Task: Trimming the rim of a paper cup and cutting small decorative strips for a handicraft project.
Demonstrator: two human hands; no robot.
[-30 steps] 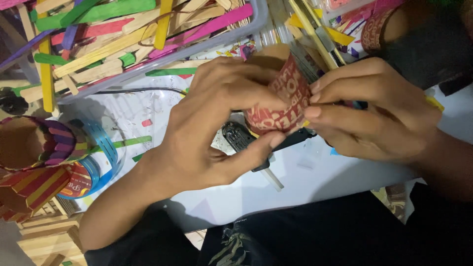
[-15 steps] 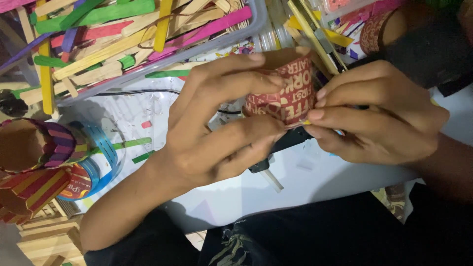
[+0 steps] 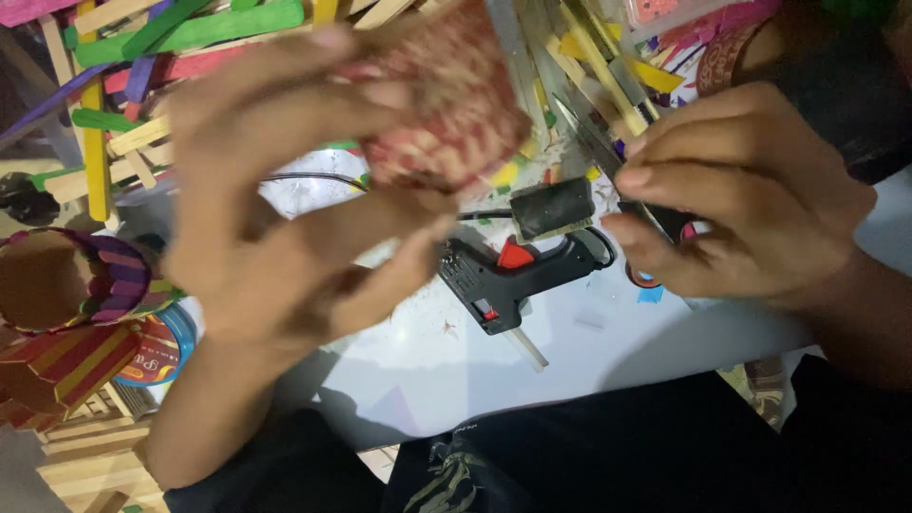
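1. Up near your face, your left hand holds the red patterned tube — fingers wrapped over its top, thumb pressing from below. Heavy blur, so you cannot tell exactly where each fingertip sits.
2. Tube's long axis runs roughly from lower left to upper right, its far end pointing toward the stick pile. It is lifted clear of the white table.
3. Your right hand is lower and to the right, well apart from the tube. Its fingers are pinched on something thin and dark; what it is cannot be made out.
4. Between the two hands, lying on the table — a black glue gun with a red trigger, nozzle toward your left hand. Right hand is nearer to its handle.
5. Surroundings: coloured craft sticks heaped at the top, a stick-covered cup at the left edge, wooden stick stacks below it. Free table space is narrow, mainly just under the gun.
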